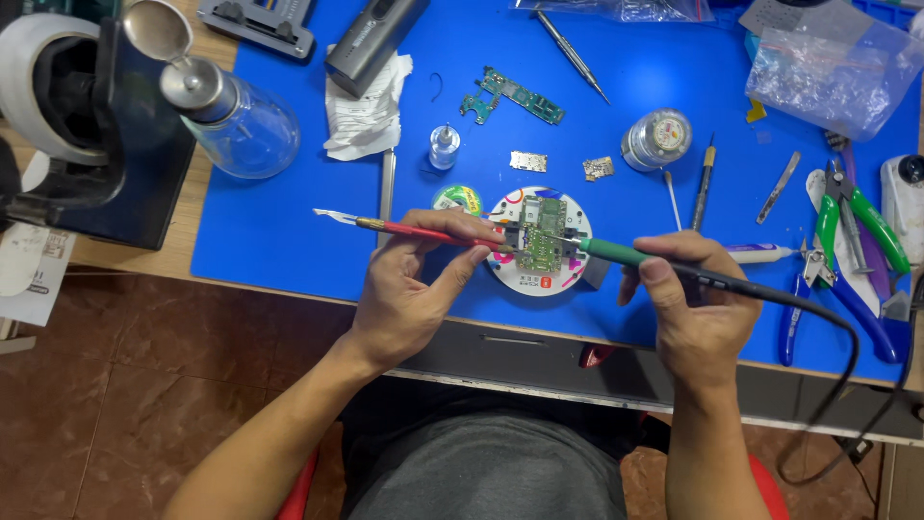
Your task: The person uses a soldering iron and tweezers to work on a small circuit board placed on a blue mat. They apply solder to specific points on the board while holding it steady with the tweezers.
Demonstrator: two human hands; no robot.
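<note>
A small green circuit board (541, 243) sits clamped on a round white holder (535, 281) near the front edge of a blue work mat (289, 221). It lies between the two hands, just beyond their fingertips. The left hand (414, 289) grips a red-handled tool (423, 233) with a thin metal blade end pointing out to the left; its other end reaches the left edge of the board. The right hand (688, 308) is closed around a soldering iron (626, 254) with a green collar and black handle, its tip resting at the right side of the board. The iron's black cable (847, 356) loops off the table edge to the right.

Farther back on the mat lie a second, longer green circuit board (510, 96), two small metal shield plates (527, 161), a small clear bottle (444, 146) and a round tin (656, 139). A glass dispenser bottle (236, 120) stands at the mat's left edge beside a black microscope base (115, 154). Green-handled pliers (852, 207) and blue-handled cutters (837, 308) lie to the right, with clear plastic bags (828, 67) behind them. The mat covers a wooden table (135, 265), and below it the floor (144, 385) is brown tile.
</note>
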